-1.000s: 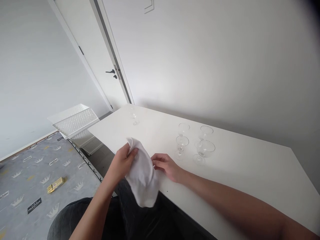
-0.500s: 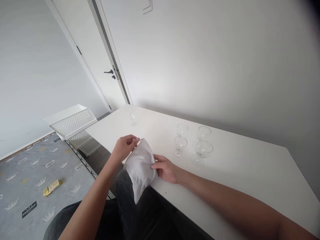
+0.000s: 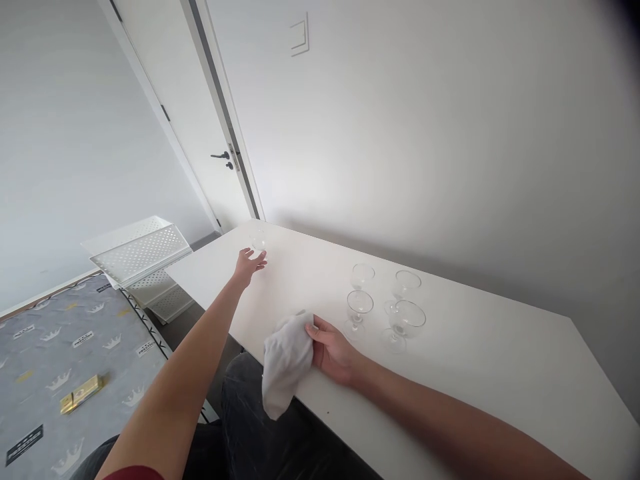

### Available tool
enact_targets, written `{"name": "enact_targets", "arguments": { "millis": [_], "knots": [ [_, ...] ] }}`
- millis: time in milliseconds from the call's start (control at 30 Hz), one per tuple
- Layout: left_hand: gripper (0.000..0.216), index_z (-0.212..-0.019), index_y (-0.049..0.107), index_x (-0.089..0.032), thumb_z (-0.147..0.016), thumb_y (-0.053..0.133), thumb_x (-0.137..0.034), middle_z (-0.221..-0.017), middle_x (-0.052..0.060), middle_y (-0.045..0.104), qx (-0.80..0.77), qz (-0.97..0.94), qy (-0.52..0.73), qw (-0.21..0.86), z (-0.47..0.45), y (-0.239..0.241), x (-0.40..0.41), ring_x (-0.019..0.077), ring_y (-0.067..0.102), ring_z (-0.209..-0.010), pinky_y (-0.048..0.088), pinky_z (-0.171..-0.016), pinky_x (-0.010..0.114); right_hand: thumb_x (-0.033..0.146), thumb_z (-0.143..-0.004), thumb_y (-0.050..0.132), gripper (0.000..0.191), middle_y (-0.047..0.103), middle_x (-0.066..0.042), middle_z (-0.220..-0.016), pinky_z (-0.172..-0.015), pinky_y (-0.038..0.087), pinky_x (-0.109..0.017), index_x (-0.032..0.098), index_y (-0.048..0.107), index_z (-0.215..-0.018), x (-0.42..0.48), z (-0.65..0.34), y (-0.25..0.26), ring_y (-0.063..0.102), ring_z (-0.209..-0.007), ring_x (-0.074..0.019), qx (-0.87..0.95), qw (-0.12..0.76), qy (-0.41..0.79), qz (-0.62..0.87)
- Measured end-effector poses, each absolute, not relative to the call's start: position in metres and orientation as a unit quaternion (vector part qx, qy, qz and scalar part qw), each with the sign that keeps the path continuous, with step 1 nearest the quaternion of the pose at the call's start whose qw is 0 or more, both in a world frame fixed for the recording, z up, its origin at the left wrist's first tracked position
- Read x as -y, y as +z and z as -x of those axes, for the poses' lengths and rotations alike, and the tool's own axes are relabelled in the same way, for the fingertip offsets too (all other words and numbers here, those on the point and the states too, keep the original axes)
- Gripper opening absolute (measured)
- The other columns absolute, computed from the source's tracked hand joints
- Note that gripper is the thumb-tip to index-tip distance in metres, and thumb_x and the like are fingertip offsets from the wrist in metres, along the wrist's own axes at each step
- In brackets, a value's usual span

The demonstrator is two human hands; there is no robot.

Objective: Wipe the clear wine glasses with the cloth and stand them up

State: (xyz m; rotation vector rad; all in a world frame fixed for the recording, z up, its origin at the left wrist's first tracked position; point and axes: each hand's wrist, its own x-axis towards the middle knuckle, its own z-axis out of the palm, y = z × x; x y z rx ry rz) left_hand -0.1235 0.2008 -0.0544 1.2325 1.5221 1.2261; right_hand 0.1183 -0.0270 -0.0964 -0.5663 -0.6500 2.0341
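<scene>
My right hand point(image 3: 334, 348) grips a white cloth point(image 3: 287, 360), which hangs bunched over the table's near edge. Out at the table's far left end, my left hand point(image 3: 249, 265) has its fingers apart beside a clear stemmed glass point(image 3: 259, 239). The fingers partly hide that glass's stem and foot, and contact is hard to make out. Several more stemmed glasses stand upright in a group beyond my right hand, among them a front left glass point(image 3: 360, 304) and a front right glass point(image 3: 407, 319).
The white table point(image 3: 475, 360) runs along a pale wall. To the left are a white perforated metal rack point(image 3: 140, 253) and a grey patterned mattress point(image 3: 95, 347) with a gold-coloured packet point(image 3: 81, 395) on it. A door point(image 3: 200, 120) stands behind.
My left hand has let go of the cloth and moved away and left to the lone glass. My right hand still holds the cloth, which now hangs more bunched. The view has tilted slightly.
</scene>
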Motion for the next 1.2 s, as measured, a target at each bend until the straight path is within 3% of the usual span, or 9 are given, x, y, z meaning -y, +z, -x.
{"name": "enact_targets", "arguments": {
  "millis": [233, 400, 500, 600, 767, 833, 933, 1033, 1200],
  "knots": [
    [0.061, -0.126, 0.059, -0.022, -0.083, 0.076, -0.063, -0.132, 0.017, 0.07, -0.572, -0.503, 0.5, 0.412, 0.115, -0.049, -0.204, 0.0252, 0.071, -0.109, 0.053, -0.086, 0.037, 0.035, -0.086, 0.079, 0.041, 0.072, -0.008, -0.12, -0.093, 0.051, -0.042, 0.024, 0.068, -0.124, 0.023, -0.118, -0.095, 0.065, -0.111, -0.0266, 0.244, 0.497, 0.795, 0.247],
    [0.063, -0.124, 0.07, -0.024, -0.076, 0.081, -0.063, -0.115, 0.012, 0.078, -0.57, -0.537, 0.524, 0.335, 0.131, -0.052, -0.132, 0.0294, 0.068, -0.117, 0.05, -0.093, 0.036, 0.04, -0.091, 0.075, 0.057, 0.063, -0.008, -0.14, -0.099, 0.051, -0.045, 0.031, 0.056, -0.144, 0.024, -0.118, -0.092, 0.059, -0.127, -0.0283, 0.261, 0.557, 0.743, 0.265],
    [0.062, -0.125, 0.074, -0.024, -0.075, 0.084, -0.058, -0.108, 0.01, 0.08, -0.567, -0.612, 0.467, 0.292, 0.147, -0.07, -0.067, 0.0318, 0.071, -0.112, 0.053, -0.093, 0.039, 0.046, -0.094, 0.072, 0.062, 0.056, -0.007, -0.15, -0.099, 0.052, -0.045, 0.035, 0.049, -0.15, 0.025, -0.118, -0.088, 0.057, -0.13, -0.0283, 0.279, 0.557, 0.727, 0.289],
    [0.061, -0.122, 0.078, -0.025, -0.07, 0.089, -0.055, -0.102, 0.009, 0.081, -0.582, -0.63, 0.446, 0.255, 0.147, -0.091, -0.015, 0.0265, 0.072, -0.084, 0.056, -0.08, 0.038, 0.049, -0.095, 0.07, 0.061, 0.056, -0.006, -0.149, -0.1, 0.051, -0.044, 0.037, 0.047, -0.15, 0.025, -0.118, -0.087, 0.057, -0.129, -0.0266, 0.315, 0.567, 0.686, 0.33],
    [0.044, -0.144, 0.065, -0.036, -0.1, 0.061, -0.04, -0.114, 0.005, 0.079, -0.509, -0.743, 0.408, 0.149, 0.118, -0.104, 0.013, 0.0225, 0.07, -0.089, 0.054, -0.086, 0.037, 0.052, -0.097, 0.066, 0.043, 0.068, -0.008, -0.126, -0.102, 0.049, -0.042, 0.03, 0.057, -0.134, 0.027, -0.119, -0.092, 0.063, -0.11, -0.0257, 0.435, 0.588, 0.533, 0.426],
    [0.044, -0.146, 0.062, -0.037, -0.104, 0.052, -0.03, -0.117, 0.005, 0.079, -0.486, -0.777, 0.388, 0.099, 0.11, -0.105, 0.016, 0.0211, 0.069, -0.084, 0.052, -0.083, 0.036, 0.052, -0.099, 0.064, 0.038, 0.069, -0.01, -0.123, -0.102, 0.049, -0.041, 0.026, 0.06, -0.126, 0.029, -0.119, -0.094, 0.064, -0.111, -0.0264, 0.484, 0.575, 0.508, 0.42],
    [0.043, -0.145, 0.063, -0.035, -0.104, 0.053, -0.026, -0.115, 0.005, 0.081, -0.478, -0.796, 0.37, 0.037, 0.108, -0.107, 0.023, 0.0195, 0.069, -0.076, 0.048, -0.077, 0.035, 0.049, -0.1, 0.063, 0.036, 0.068, -0.011, -0.127, -0.105, 0.048, -0.04, 0.025, 0.058, -0.127, 0.032, -0.119, -0.093, 0.062, -0.12, -0.0269, 0.537, 0.536, 0.514, 0.399],
    [0.04, -0.141, 0.065, -0.034, -0.105, 0.052, -0.023, -0.116, 0.005, 0.081, -0.472, -0.806, 0.358, 0.005, 0.113, -0.106, 0.034, 0.0191, 0.073, -0.078, 0.046, -0.074, 0.036, 0.044, -0.099, 0.067, 0.054, 0.061, -0.011, -0.141, -0.112, 0.044, -0.043, 0.03, 0.043, -0.145, 0.036, -0.122, -0.085, 0.059, -0.128, -0.0257, 0.561, 0.491, 0.561, 0.36],
    [0.058, -0.153, 0.053, -0.036, -0.103, 0.046, -0.01, -0.131, 0.006, 0.076, -0.388, -0.858, 0.338, 0.006, 0.123, -0.102, 0.045, 0.0204, 0.077, -0.096, 0.049, -0.083, 0.038, 0.039, -0.096, 0.072, 0.107, 0.06, -0.01, -0.144, -0.12, 0.033, -0.049, 0.036, -0.007, -0.167, 0.041, -0.127, -0.068, 0.058, -0.132, -0.0236, 0.576, 0.409, 0.648, 0.284]
  ]
}}
